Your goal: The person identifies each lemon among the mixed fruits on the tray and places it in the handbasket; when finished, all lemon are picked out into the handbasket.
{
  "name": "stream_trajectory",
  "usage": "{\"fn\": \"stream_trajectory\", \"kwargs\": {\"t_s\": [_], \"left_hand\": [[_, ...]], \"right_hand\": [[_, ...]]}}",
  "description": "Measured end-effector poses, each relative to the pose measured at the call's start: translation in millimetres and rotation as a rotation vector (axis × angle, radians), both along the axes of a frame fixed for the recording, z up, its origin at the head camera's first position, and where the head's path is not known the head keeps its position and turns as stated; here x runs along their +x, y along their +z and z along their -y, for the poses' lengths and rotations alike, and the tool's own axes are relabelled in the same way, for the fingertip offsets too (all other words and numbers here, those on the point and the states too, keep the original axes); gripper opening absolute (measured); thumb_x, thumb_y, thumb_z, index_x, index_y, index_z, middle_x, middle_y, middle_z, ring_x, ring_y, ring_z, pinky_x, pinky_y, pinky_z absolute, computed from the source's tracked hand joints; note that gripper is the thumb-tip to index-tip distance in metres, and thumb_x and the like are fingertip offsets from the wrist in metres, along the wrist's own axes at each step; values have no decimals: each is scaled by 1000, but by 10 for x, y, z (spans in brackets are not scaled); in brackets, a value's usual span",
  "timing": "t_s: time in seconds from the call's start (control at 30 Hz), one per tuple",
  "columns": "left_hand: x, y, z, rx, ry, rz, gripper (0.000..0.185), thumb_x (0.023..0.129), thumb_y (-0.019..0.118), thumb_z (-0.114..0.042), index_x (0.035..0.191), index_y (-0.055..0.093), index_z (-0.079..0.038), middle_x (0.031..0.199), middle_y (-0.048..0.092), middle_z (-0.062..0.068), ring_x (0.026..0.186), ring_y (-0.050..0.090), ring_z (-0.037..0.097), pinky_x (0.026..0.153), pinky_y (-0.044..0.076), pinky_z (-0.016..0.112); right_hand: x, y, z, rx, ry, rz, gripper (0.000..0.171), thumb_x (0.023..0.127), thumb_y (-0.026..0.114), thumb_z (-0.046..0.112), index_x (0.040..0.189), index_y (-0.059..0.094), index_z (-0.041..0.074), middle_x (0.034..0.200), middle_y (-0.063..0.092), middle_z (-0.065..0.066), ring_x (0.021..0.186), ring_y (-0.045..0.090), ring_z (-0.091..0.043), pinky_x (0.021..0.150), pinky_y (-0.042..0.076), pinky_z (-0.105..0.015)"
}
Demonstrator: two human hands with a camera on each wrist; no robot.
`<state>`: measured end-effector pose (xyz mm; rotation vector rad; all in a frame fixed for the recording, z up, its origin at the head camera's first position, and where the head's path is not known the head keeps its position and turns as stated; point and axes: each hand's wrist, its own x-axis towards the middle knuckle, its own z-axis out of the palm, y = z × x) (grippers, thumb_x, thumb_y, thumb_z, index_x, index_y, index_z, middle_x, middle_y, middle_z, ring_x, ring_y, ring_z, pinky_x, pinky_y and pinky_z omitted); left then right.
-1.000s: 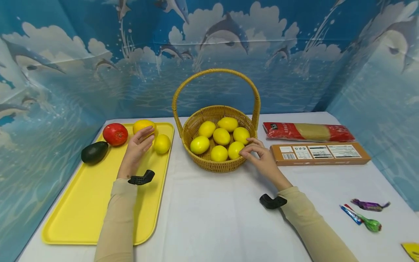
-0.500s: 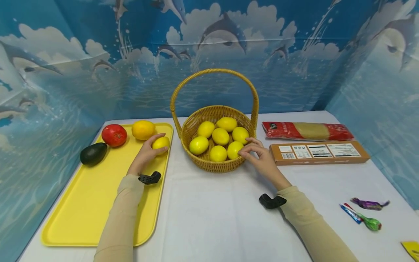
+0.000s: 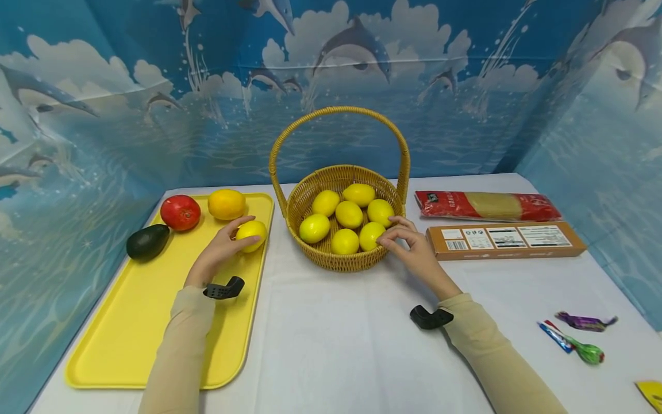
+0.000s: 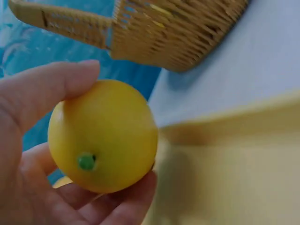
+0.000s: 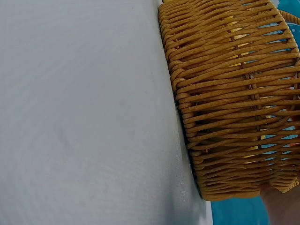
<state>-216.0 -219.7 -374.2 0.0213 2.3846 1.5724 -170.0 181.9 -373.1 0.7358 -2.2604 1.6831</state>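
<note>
My left hand (image 3: pixel 216 256) grips a round yellow citrus fruit (image 3: pixel 251 236) over the right side of the yellow tray (image 3: pixel 139 345). The left wrist view shows the thumb along one side of the fruit (image 4: pixel 112 136), fingers curled under the other, and a green stem nub. My right hand (image 3: pixel 416 256) pinches the right front rim of a wicker basket (image 3: pixel 343 263) with thumb and fingers. Several lemons (image 3: pixel 349 215) lie inside the basket, below its tall arched handle. Woven strands fill much of the right wrist view, with part of the hand (image 5: pixel 281 204) at the rim.
A red fruit (image 3: pixel 180 213), a dark green avocado (image 3: pixel 147 242) and an orange-yellow fruit (image 3: pixel 226 204) sit at the tray's far end. Right of the basket lie a red-and-clear packet (image 3: pixel 488 206) and a brown box (image 3: pixel 507 241). Wrapped sweets (image 3: pixel 587 322) are nearer.
My left hand has come down from above the tray, taken hold of the round citrus fruit and drawn it slightly left and nearer. The right hand has stayed at the basket rim.
</note>
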Motion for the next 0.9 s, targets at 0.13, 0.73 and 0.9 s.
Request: {"fn": "stream_trajectory", "kwargs": {"t_s": [0.13,0.73,0.9], "left_hand": [[141,177,-45,-16,-93,-43,72,85,68,-41,145,35,-18,144,31,10,128,29,35,100,32,51],[171,703,-1028,396,-437,-105,61,92,62,-21,146,34,-19,146,28,-3,122,40,25,95,37,49],[-23,553,-1196,381,-405,-28,58,91,62,-17,143,37,-22,144,28,-3,115,40,23,85,36,42]], "right_hand": [[1,13,-7,5,-4,-13,8,86,59,-12,85,66,-9,89,63,-23,125,32,-39,104,18,-52],[-3,16,-19,1,3,-39,7,86,58,-13,85,65,-10,89,63,-22,124,33,-41,103,20,-52],[-2,-12,-15,3,5,-29,8,86,59,-13,84,65,-9,89,63,-22,124,33,-39,103,20,-51]]}}
